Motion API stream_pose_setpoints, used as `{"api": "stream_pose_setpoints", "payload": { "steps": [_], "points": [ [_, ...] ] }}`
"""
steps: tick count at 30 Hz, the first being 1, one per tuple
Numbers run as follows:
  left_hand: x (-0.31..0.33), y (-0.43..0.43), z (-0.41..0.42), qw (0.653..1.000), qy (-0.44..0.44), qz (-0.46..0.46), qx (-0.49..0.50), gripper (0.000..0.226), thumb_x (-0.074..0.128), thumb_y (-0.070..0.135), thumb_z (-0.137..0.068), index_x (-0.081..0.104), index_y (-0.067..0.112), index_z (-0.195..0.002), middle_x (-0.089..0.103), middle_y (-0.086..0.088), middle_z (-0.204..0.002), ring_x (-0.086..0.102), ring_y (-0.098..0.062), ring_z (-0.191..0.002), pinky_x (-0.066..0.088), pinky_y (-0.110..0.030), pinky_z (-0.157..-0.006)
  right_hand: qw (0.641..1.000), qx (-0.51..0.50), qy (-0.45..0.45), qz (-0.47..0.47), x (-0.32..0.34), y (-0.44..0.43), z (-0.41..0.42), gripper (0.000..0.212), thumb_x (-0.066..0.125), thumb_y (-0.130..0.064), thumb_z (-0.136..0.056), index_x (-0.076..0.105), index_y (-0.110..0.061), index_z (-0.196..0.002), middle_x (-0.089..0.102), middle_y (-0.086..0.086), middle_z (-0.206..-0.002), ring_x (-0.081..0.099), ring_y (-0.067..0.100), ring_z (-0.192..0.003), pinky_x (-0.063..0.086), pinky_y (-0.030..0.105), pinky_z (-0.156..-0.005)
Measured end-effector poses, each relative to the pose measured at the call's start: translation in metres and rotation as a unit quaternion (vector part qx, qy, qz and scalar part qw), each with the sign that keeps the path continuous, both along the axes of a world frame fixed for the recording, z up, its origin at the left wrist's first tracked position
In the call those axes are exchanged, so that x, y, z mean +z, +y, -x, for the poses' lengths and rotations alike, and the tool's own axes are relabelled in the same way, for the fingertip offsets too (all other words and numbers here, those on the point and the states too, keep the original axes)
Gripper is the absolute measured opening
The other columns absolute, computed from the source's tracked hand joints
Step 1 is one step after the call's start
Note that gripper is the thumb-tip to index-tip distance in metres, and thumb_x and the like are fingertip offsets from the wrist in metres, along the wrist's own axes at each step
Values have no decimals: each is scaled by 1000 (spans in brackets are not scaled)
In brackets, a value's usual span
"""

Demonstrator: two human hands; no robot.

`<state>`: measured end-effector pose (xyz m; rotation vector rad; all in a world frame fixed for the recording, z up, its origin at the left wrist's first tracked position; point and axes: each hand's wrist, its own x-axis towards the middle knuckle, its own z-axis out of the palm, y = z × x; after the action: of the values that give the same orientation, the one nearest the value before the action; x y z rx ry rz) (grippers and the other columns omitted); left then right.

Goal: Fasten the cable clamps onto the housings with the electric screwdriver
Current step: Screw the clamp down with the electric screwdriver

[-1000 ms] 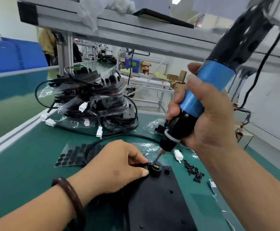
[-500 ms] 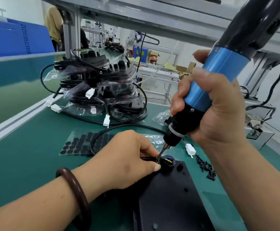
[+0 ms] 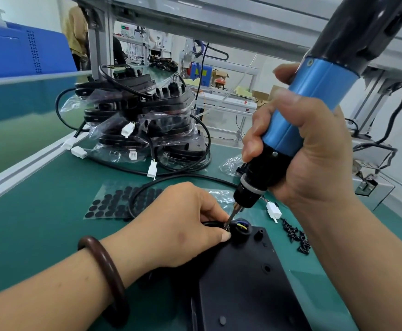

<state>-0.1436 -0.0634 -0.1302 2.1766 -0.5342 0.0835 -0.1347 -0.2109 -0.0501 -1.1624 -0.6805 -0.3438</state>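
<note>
A flat black housing [image 3: 247, 283] lies on the green mat in front of me. At its far left corner sits a round black cable entry [image 3: 240, 229] with blue and yellow wires showing. My left hand [image 3: 178, 225] pinches the cable clamp there, and my fingers hide the clamp itself. My right hand [image 3: 310, 154] grips the blue and black electric screwdriver [image 3: 290, 139], tilted, its bit tip down at the clamp beside my left fingertips. A heap of small black screws [image 3: 296, 236] lies to the right of the housing.
A stack of bagged black housings with cables and white connectors [image 3: 142, 125] stands at the back left. A sheet of black round pads [image 3: 118, 203] lies left of my hand. A loose white connector [image 3: 273, 210] lies by the screws. An aluminium rail edges the mat on the left.
The screwdriver bit has come down from the cable entry's top to the clamp beside my left fingertips. The view has shifted closer and slightly down. My left hand keeps its pinch.
</note>
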Motion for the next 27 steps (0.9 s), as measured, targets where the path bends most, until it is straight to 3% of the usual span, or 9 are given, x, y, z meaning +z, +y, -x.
{"api": "stream_pose_setpoints", "payload": {
  "steps": [7,11,16,20,27],
  "points": [
    [0,-1,0,1000,5,3,-7,11,80,31,-71,74,30,-80,68,20,-70,60,11,-64,41,-4,-62,1000,7,2,12,-2,2,-2,22,60,-10,-79,53,-14,-99,52,5,-57,48,21,-41,43,28,-48],
    [0,-1,0,1000,-1,-1,-7,9,80,30,-71,73,29,-77,69,18,-70,60,9,-63,43,-7,-64,996,76,-9,52,2,8,-6,27,59,-14,-75,52,-13,-101,52,6,-57,48,20,-40,43,26,-48],
    [-1,0,1,1000,-14,-14,-14,9,79,31,-72,73,31,-80,67,26,-72,61,11,-66,41,-3,-62,981,167,-12,103,5,16,-12,35,58,-16,-72,53,-10,-106,51,5,-55,45,18,-38,40,25,-47],
    [0,0,3,999,-34,-28,-10,13,78,34,-72,68,42,-68,64,30,-73,59,13,-69,39,-2,-61,976,192,-11,99,5,16,-11,40,56,-15,-70,53,-7,-109,51,6,-55,45,19,-37,41,25,-46],
    [0,-1,3,999,-37,-28,-6,15,78,34,-71,65,39,-67,63,25,-66,57,11,-64,37,-3,-60,966,194,29,167,14,2,-7,52,54,-11,-59,56,-6,-111,51,15,-63,49,27,-51,44,36,-57]
  ]
}}
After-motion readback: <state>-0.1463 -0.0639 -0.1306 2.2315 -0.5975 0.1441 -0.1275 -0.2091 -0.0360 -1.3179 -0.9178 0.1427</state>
